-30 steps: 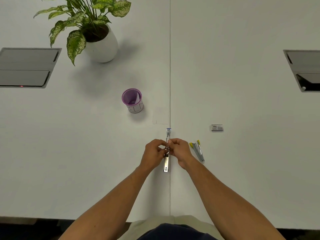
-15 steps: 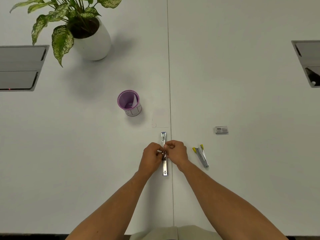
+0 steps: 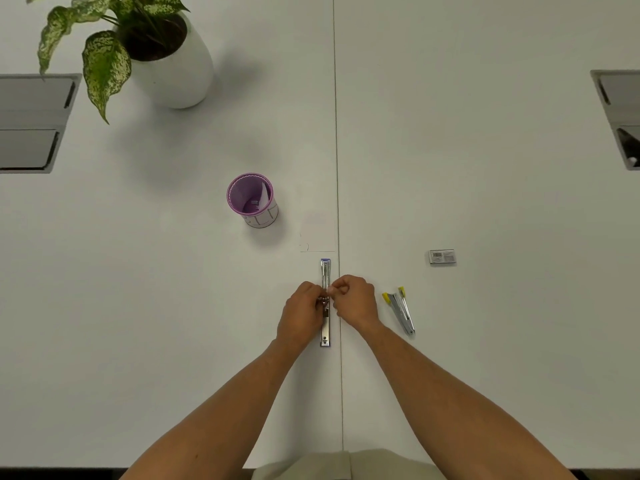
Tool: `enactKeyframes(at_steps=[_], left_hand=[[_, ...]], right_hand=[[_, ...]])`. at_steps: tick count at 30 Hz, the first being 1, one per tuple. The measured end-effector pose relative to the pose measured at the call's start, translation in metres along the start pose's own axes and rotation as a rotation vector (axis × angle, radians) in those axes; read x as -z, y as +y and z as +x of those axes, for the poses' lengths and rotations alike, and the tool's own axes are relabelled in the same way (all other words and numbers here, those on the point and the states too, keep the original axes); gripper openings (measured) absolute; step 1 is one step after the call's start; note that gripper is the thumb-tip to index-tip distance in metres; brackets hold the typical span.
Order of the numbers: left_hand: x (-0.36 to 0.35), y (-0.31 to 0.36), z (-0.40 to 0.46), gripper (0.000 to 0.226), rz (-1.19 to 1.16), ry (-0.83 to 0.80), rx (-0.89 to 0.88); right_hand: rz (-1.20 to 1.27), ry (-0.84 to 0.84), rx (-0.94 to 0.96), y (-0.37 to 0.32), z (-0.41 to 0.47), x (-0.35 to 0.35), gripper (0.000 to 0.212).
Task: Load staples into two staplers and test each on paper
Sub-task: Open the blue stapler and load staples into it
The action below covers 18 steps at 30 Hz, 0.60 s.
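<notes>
Nearest you, your two forearms reach out over the white desk (image 3: 485, 202), meeting at its centre seam. Your left hand (image 3: 300, 315) has its fingers curled around the middle of the opened blue stapler (image 3: 325, 303), which lies flat and stretched out lengthwise just left of the seam, its metal ends showing both nearer and farther than your hands. Your right hand (image 3: 355, 299) is curled too, thumb and fingertips pinched together right at the stapler's middle, touching the left hand's fingertips; what they pinch is too small to make out.

Just beside your right hand lies the yellow stapler (image 3: 400, 311), partly opened, its two yellow tips pointing away from you. Farther right and a little beyond it sits the small staple box (image 3: 442, 256), flat on the desk, well apart from both staplers.

Beyond the blue stapler's far end, a faint sheet of white paper (image 3: 318, 233) lies against the seam. Left of that stands a purple cup (image 3: 252, 199) with a slip of paper inside. Far back on the left is a potted plant (image 3: 145, 46) in a white pot.
</notes>
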<state>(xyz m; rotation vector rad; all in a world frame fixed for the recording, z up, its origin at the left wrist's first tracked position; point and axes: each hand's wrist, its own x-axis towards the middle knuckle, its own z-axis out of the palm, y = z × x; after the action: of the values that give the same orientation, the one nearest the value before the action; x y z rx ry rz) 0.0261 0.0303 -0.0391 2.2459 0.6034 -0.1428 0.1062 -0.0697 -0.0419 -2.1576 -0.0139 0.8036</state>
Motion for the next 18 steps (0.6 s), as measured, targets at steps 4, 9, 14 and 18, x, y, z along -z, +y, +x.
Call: enactKeyframes(at_steps=[4, 9, 14, 18], left_hand=[[0.005, 0.005, -0.005, 0.02, -0.014, 0.006, -0.013], [0.013, 0.007, -0.012, 0.029, -0.059, 0.051, -0.068], [0.018, 0.015, -0.013, 0.041, -0.019, 0.094, -0.142], [0.019, 0.018, -0.01, 0.042, 0.027, 0.136, -0.185]], right_hand=[[-0.02, 0.151, 0.031, 0.004, 0.003, 0.026, 0.008], [0.047, 0.393, 0.019, 0.02, 0.01, 0.079, 0.01], [-0.157, 0.573, 0.008, 0.045, 0.022, 0.129, 0.037], [-0.502, 0.32, -0.09, 0.061, 0.034, 0.154, 0.067]])
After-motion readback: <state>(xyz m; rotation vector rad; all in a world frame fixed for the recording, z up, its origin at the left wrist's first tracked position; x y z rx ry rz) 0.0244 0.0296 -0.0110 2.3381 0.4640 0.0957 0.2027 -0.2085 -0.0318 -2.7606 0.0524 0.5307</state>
